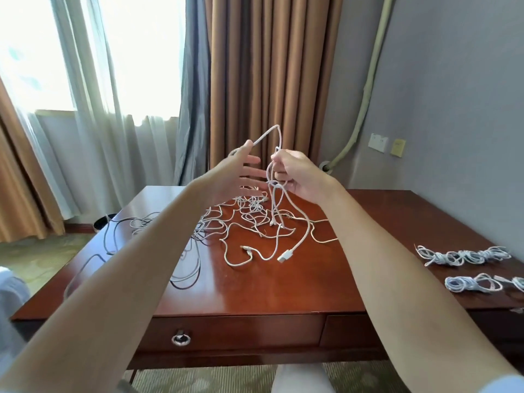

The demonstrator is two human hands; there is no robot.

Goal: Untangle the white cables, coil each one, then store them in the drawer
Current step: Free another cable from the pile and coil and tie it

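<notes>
In the head view, one white cable (279, 137) is held up above the desk (283, 282). Several of its loops are gripped in the curled fingers of the right hand (297, 174), while a strand is pinched at the fingertips of the left hand (238, 174), whose other fingers are spread. The cable's plug (285, 255) hangs down to just above the desktop. A loose tangle of cables (241, 219) is spread across the middle of the desk, below the hands. Two finished bundles (465, 255) are laid at the right edge of the desk. The drawer (232, 333) at the front is seen shut, its ring handle (181, 338) untouched.

The coiling step is judged to be in hand. Next, the hanging length would need to be drawn clear of the tangle and wound onto the loops already held.
</notes>
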